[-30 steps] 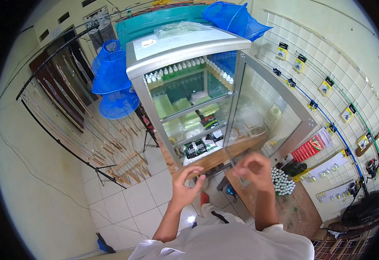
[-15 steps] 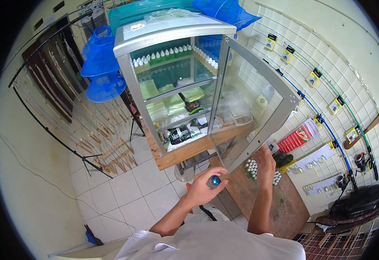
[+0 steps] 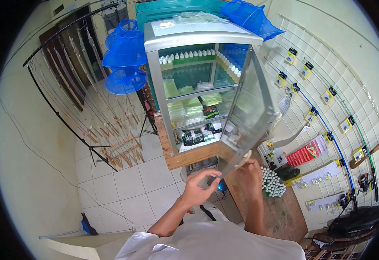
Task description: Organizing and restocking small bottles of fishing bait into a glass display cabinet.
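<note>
Right now, through the head camera, I watch both bare hands at the lower end of the framed glass door point(image 3: 251, 110), which stands ajar at the right side of a metal-framed display cabinet point(image 3: 204, 40). My view shows the left hand point(image 3: 201, 187) released, thumb and fingers curved apart, its fingertips right by the door's bottom corner; whether they touch it I cannot tell. The right hand point(image 3: 249, 175) is at the door's outer edge, partly behind the frame, fingers bent toward it. I cannot tell whether it grasps the frame or only rests against it.

Inside the cabinet I see a row of white-capped bottles point(image 3: 187, 56) along the upper shelf, pale green packets point(image 3: 192, 105) lower down, and a black packet point(image 3: 193, 137) at the bottom. Just right of the right hand, a cluster of white-capped vials point(image 3: 272, 182) stands on the brown wooden bench point(image 3: 284, 219). Farther right, a blue fishing rod point(image 3: 334, 134) leans along the white wire grid, near a red card point(image 3: 307, 151). Left of the cabinet I make out blue mesh nets point(image 3: 124, 56) and wooden-handled rods on a black rack point(image 3: 54, 110).
</note>
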Demonstrator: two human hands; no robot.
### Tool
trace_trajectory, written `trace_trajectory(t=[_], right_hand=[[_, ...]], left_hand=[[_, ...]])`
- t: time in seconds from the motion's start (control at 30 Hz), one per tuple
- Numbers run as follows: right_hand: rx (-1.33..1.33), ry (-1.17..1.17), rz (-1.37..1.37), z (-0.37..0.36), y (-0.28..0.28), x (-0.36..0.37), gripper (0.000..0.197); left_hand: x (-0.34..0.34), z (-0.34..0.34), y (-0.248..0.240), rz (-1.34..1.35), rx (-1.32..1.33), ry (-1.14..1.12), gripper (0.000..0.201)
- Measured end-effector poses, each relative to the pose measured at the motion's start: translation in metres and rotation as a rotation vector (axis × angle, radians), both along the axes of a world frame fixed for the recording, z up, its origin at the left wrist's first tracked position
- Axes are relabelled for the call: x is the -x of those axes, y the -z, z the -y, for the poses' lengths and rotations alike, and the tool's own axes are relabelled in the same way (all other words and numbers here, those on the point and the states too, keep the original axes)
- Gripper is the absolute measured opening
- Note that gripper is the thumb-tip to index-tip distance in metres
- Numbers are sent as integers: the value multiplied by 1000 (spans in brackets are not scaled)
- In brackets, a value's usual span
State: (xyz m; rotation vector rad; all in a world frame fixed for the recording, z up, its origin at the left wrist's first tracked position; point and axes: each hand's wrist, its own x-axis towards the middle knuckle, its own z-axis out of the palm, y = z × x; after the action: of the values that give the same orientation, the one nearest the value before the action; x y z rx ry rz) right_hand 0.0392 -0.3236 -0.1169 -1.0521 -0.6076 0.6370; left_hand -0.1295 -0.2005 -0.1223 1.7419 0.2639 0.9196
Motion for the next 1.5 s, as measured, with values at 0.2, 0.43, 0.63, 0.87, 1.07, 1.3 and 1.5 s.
trace_trajectory(t=[0.2, 0.43, 0.63, 0.87, 1.07, 1.3, 1.5], right_hand=[[-87, -314, 41, -50, 27, 7, 37], [30, -591, 107, -129, 17, 16, 60], [19, -578, 148, -183, 19, 27, 66], [140, -467, 423, -184, 17, 39, 64], [210, -457, 172, -139, 43, 30, 55], [703, -595, 209, -33, 85, 17, 48], [940, -556, 340, 47, 102, 27, 53]], left_hand=[[8, -24, 2, -11, 49, -230, 26], [11, -60, 8, -97, -45, -368, 49], [6, -102, 10, -177, -83, -425, 53], [4, -112, 16, -186, -177, -438, 49], [20, -98, 35, -297, -138, -369, 44], [34, -58, 75, -438, -1, -153, 38], [19, -21, 95, -480, 2, 73, 36]])
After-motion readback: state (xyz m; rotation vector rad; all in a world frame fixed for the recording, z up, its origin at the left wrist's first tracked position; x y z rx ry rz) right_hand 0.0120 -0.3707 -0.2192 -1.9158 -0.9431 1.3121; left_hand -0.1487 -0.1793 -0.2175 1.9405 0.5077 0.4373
